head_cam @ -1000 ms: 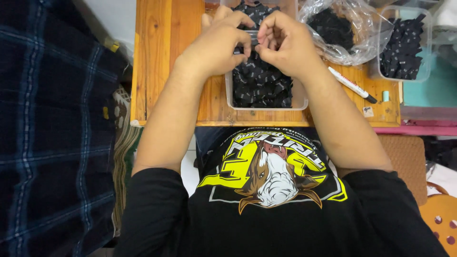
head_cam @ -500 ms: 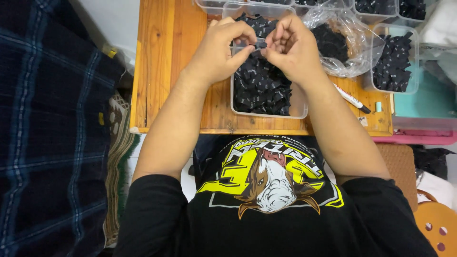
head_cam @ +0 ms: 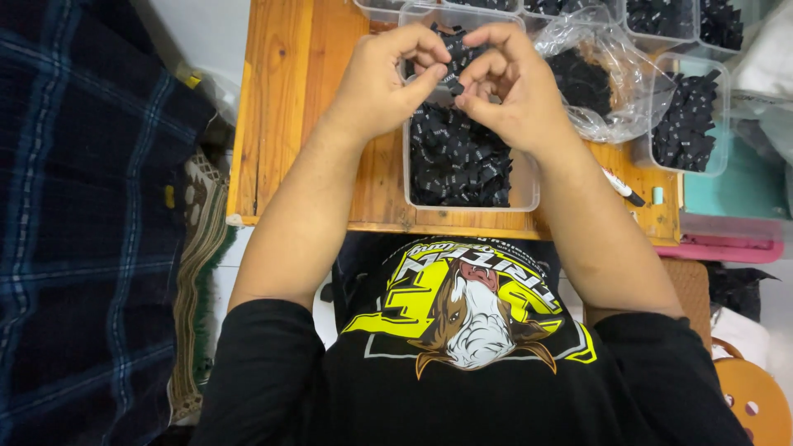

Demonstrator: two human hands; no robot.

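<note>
Both the left hand (head_cam: 382, 87) and right hand (head_cam: 514, 87) pinch one small black label (head_cam: 453, 76) above a tub (head_cam: 529, 192) nearly full of labels, so much of the handling appears left to do.

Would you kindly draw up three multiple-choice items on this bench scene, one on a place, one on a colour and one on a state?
1. Where does the black-and-white marker pen lie?
A. Inside a tub
B. On the wooden table, right of the clear rectangular plastic tub
C. On the floor

2. What colour are the small fabric tags filling that tub?
A. Black
B. Yellow
C. Red

3. What are the left hand and right hand doing?
A. Resting flat on the table
B. Holding the pen
C. Pinching one small black tag together above the tub

Answers: 1 B, the pen rests on bare wood past the tub's right wall. 2 A, the heap is black throughout. 3 C, fingertips of both hands meet on one tag over the tub.
</note>
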